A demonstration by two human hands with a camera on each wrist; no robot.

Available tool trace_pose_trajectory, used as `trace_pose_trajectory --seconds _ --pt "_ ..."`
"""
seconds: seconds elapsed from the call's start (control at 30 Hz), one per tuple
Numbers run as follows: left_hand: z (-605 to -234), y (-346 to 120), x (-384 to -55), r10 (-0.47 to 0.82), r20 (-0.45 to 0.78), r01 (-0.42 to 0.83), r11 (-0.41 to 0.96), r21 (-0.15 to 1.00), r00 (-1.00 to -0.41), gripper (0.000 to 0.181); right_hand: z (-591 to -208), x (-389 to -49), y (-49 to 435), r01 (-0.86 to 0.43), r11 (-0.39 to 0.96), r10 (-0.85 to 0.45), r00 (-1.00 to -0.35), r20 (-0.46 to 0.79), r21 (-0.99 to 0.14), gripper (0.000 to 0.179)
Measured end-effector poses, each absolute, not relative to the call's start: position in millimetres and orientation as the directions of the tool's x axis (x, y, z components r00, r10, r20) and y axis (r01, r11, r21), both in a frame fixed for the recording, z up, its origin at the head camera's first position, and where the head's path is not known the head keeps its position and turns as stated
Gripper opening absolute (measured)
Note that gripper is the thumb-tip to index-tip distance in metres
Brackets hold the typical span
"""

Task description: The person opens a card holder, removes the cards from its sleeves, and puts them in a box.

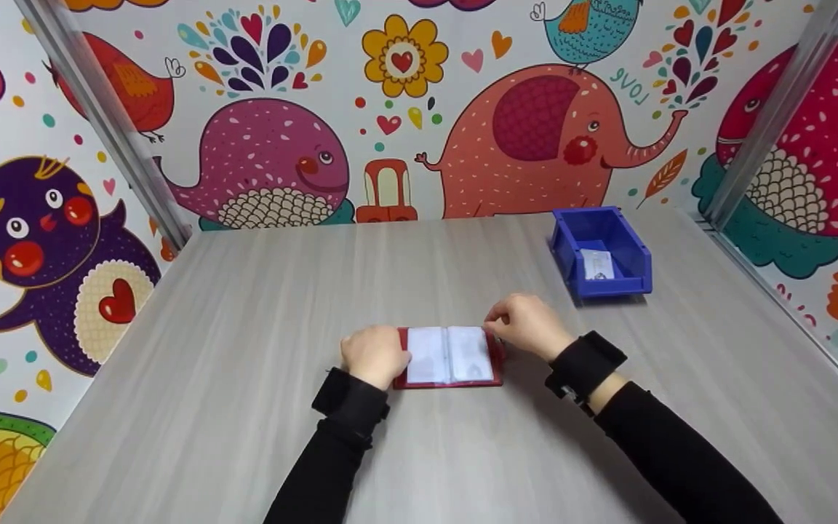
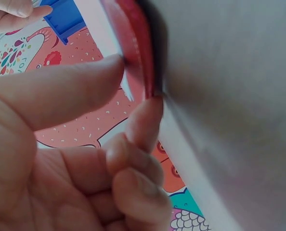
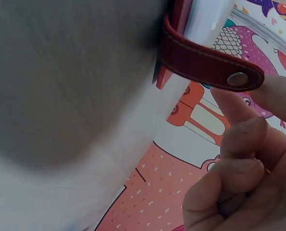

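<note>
A red card holder (image 1: 428, 356) with clear plastic sleeves lies spread open on the table in the head view. At its left edge, my left hand (image 1: 375, 355) pinches the red cover (image 2: 136, 43) between thumb and index finger, as the left wrist view shows. My right hand (image 1: 532, 325) is at the holder's right edge. Seen from the right wrist, a dark red strap (image 3: 205, 62) with a metal snap (image 3: 238, 79) sticks out from the holder, and the thumb and index finger of that hand pinch its tip.
A blue open-front bin (image 1: 626, 285) stands at the back right of the table (image 1: 259, 306), with a small whitish packet (image 1: 596, 263) inside. Cartoon-printed walls (image 1: 397, 131) enclose the table at the back and sides, with metal posts (image 1: 110, 124) at the corners.
</note>
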State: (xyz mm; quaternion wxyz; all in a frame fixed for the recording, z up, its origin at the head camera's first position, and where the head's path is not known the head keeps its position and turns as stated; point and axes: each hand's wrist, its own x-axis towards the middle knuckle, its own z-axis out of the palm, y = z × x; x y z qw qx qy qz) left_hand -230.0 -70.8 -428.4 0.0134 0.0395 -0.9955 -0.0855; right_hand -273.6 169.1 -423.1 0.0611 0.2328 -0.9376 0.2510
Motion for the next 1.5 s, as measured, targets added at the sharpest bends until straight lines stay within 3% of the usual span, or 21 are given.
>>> trace_pose_trajectory --seconds 0.7,1.5 --pt "-428.4 -71.1 -229.3 -0.074 0.022 -0.069 0.981 0.183 -0.997 0.026 -436.5 -273.2 158.8 -0.512 0.803 -0.471 -0.859 0.201 -0.306 0.006" --pt "-428.4 -71.0 -228.9 -0.072 0.022 -0.067 0.983 0.172 -0.997 0.026 -436.8 -270.8 158.7 -0.522 0.802 -0.486 -0.853 0.191 -0.291 0.007"
